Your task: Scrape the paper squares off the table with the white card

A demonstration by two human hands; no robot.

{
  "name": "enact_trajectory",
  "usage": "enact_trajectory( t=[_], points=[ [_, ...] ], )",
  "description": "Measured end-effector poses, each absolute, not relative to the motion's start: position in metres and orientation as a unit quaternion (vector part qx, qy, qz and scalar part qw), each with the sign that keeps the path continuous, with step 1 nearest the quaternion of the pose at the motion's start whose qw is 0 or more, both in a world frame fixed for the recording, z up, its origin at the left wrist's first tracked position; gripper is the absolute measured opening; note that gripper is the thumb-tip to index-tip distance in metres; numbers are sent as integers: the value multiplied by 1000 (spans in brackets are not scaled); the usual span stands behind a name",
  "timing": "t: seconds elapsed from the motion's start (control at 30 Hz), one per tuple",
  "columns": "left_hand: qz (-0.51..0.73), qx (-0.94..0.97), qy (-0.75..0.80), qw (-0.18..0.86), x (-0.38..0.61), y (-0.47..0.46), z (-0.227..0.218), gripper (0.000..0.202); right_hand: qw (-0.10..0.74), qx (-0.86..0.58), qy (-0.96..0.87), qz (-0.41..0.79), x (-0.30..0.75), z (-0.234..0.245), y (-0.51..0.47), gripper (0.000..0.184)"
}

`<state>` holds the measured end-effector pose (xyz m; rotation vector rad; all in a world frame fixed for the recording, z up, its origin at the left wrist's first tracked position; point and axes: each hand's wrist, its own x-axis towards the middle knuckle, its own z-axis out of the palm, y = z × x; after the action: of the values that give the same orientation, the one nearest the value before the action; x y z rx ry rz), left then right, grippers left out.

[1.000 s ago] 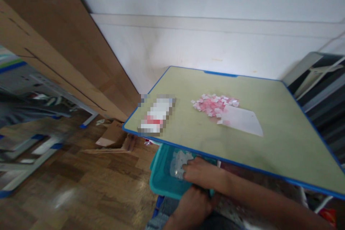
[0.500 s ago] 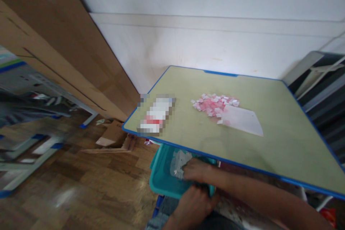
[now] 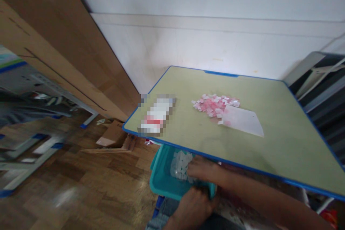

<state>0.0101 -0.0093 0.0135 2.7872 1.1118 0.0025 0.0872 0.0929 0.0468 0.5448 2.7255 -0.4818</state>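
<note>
A teal plastic basin (image 3: 157, 183) sits just under the table's near edge. Inside it lies a heap of small whitish pieces (image 3: 181, 165) on or in clear plastic. My right hand (image 3: 203, 169) reaches into the basin from the right, fingers curled down at the right side of the heap. Its fingertips are hidden, so what they hold does not show. Below it, my left hand (image 3: 192, 203) is closed over the basin's near right rim. That hand's fingertips are mostly out of sight. On the table lies a pile of small pink and white pieces (image 3: 211, 105), touching a white sheet (image 3: 244, 120).
The yellowish table (image 3: 283, 143) has a blue edge and stands against a white wall. A pixelated white and red object (image 3: 156, 116) lies at its left. Brown cardboard (image 3: 88, 64) rises on the left, with an opened carton (image 3: 114, 133) on the floor.
My right hand has drawn slightly to the right, so more of the whitish pieces show. The left hand stays at the basin rim.
</note>
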Motion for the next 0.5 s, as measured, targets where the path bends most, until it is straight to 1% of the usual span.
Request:
enact_trajectory(
  t=[0.07,0.2,0.4,0.5],
  points=[
    [6,926,370,77,10,-9,14,31,126,199,958,-166,94,56,94,17],
    [5,924,373,84,11,-10,12,29,81,228,956,-164,99,74,89,26],
    [-2,924,367,111,13,-10,1,11,63,294,934,-194,101,92,73,28],
    [-3,923,366,119,12,-10,-1,12,64,325,914,-235,106,97,73,28]
  ],
)
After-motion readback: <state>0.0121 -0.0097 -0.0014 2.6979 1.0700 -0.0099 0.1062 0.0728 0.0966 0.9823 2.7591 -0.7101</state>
